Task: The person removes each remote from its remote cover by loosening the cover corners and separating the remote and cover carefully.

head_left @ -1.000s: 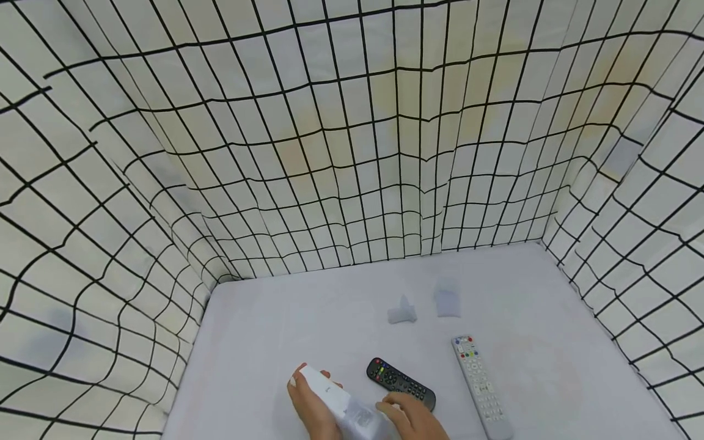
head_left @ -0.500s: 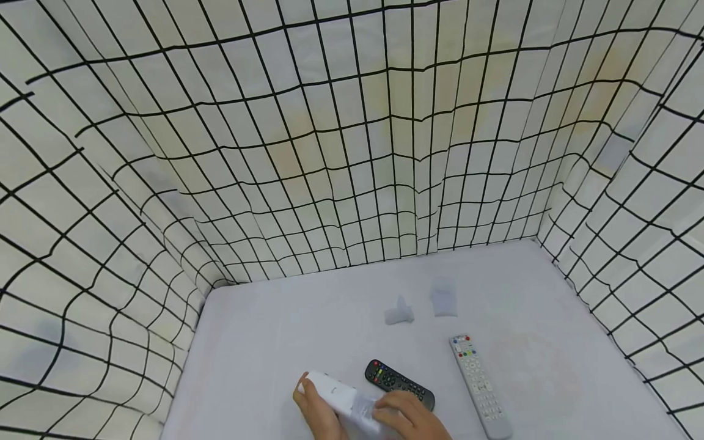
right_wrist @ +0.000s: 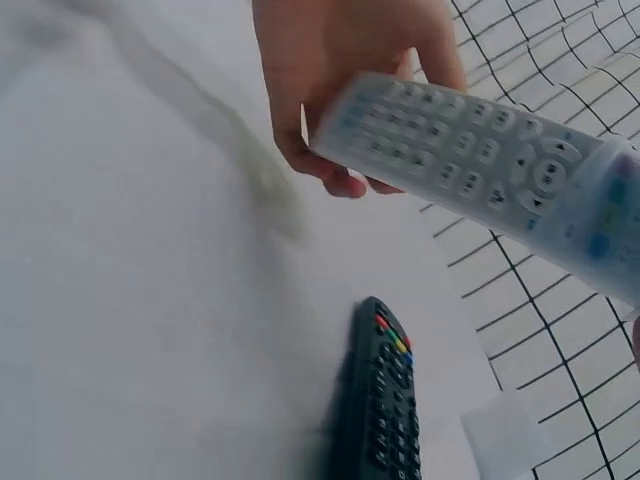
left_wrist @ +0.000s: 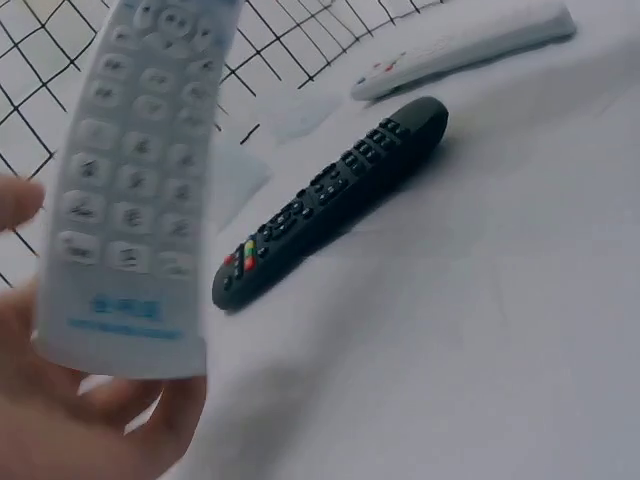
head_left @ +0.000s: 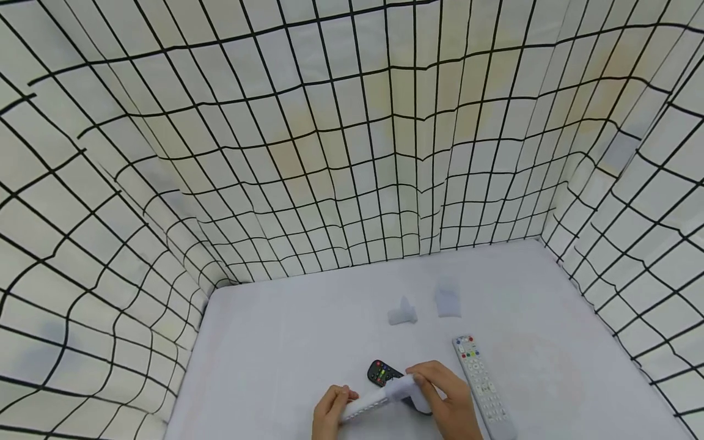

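My left hand (head_left: 332,410) grips the lower end of a white remote control (left_wrist: 135,200), whose keypad shows in both wrist views. A clear plastic sleeve (right_wrist: 590,225) covers the remote's other end. In the head view my right hand (head_left: 450,400) pinches that sleeve at its outer end, thumb against fingers. The held remote is raised, seen edge-on from the head. Behind and partly under it, a black remote control (head_left: 378,373) lies on the table, partly hidden by the sleeve and right hand.
Another light-coloured remote control (head_left: 484,388) lies right of my right hand. Two pieces of clear plastic, a crumpled one (head_left: 403,313) and a flat one (head_left: 448,302), lie farther back on the white table (head_left: 264,342). Grid-patterned cloth walls (head_left: 330,153) enclose the back and sides.
The white remote has turned from showing its plain back to edge-on and swung rightward. My right hand has moved right and up with the sleeve's end; my left hand has shifted slightly right.
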